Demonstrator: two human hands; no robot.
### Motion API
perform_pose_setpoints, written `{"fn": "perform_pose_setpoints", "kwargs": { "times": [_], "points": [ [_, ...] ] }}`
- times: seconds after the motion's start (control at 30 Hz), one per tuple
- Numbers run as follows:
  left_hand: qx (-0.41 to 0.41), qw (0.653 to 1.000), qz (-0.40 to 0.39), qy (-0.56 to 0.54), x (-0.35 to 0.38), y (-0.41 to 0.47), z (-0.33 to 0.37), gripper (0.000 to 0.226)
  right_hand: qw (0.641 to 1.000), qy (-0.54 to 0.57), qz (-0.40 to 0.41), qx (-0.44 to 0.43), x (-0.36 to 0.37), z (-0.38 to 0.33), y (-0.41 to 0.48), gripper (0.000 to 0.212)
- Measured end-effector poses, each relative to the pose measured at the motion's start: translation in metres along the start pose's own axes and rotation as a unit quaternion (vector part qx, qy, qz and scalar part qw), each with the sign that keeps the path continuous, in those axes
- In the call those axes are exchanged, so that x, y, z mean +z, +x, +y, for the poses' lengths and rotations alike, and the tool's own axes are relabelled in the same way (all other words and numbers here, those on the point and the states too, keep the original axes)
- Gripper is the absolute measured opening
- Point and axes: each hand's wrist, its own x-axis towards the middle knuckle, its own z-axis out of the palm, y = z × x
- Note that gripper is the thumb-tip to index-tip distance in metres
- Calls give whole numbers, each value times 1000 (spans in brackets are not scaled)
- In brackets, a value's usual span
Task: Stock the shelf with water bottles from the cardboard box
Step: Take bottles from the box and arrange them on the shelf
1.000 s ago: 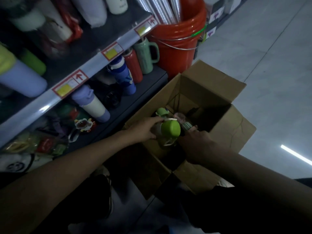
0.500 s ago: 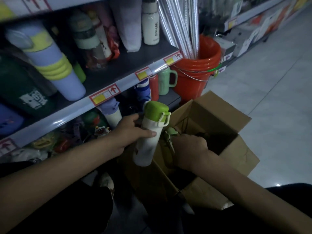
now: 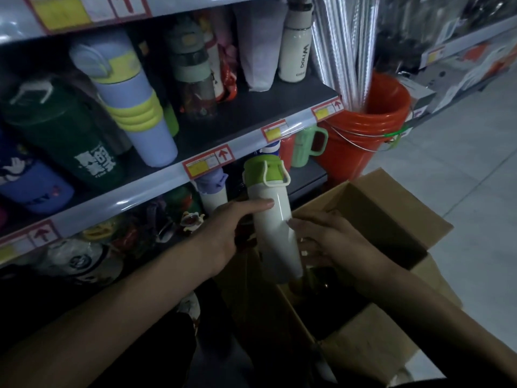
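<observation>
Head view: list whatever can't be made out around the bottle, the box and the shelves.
- Inside of the cardboard box: dark, and covered by the bottle and right hand; bottles left uncountable.
- Right hand's grip on the bottle: unclear, fingers tucked beside it.
- Print on the price labels: too small.
- Bottom shelf goods: dim, blurred.
- Top shelf: cut off by the upper edge.

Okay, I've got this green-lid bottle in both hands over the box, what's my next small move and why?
Probably carry the bottle left to a bare spot on the shelf: it is upright above the cardboard box, the left hand grips it, the right hand holds its lower side.
</observation>
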Motion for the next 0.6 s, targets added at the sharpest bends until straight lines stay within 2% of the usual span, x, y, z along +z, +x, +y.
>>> {"fn": "perform_pose_setpoints", "kwargs": {
  "times": [0.07,0.17,0.3,0.5,0.6],
  "points": [
    [2,1000,19,-10,1,0,0,51,1000,-9,-11,23,4,-2,1,32],
    [9,999,24,-41,4,-1,2,39,999,15,1,33,8,0,6,44],
    [14,996,-6,-91,5,-3,4,58,989,145,-1,31,11,3,10,35],
    [-1,997,-34,-76,6,-3,8,68,986,169,11,6,-5,1,11,23],
    [-6,999,-16,-46,8,-6,7,63,987,158,37,16,-12,2,10,21]
  ]
}}
